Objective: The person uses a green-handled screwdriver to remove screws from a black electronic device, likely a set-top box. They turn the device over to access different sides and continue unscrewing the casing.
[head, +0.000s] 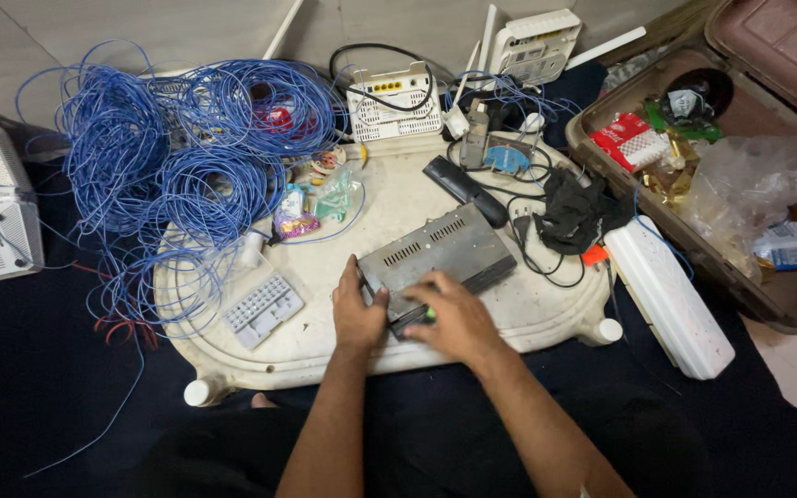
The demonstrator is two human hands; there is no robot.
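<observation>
A low cream plastic table (546, 323) with rounded corners carries nearly everything, and both hands work at its near edge. Far off to the right of the right hand (458, 318) lies an open brown suitcase (786, 55) crowded with packets and clear plastic. Beyond and to the left of the left hand (357, 314), loose coils of blue wire (186, 157) spill over the table's far corner and down onto the dark cloth beneath.

Directly under the hands sits a grey metal set-top box (440, 249), slotted vents on top, turned at a slant so one corner points toward the person. That slant seems to put its near end within easy reach of both hands. The left hand lies flat on the near left corner with fingers curled over the edge, apparently steadying it. The right hand is closed loosely over the front end, covering a small green-tipped piece I cannot identify; whether it grips a tool is not clear.

Just right of the right hand, off the table, lies a long white power strip (671, 295). Beyond the box are a black cloth bundle (574, 212), a black remote (463, 189) and two white routers (394, 101). Near the left hand, further left, rests a small white keypad (263, 309).
</observation>
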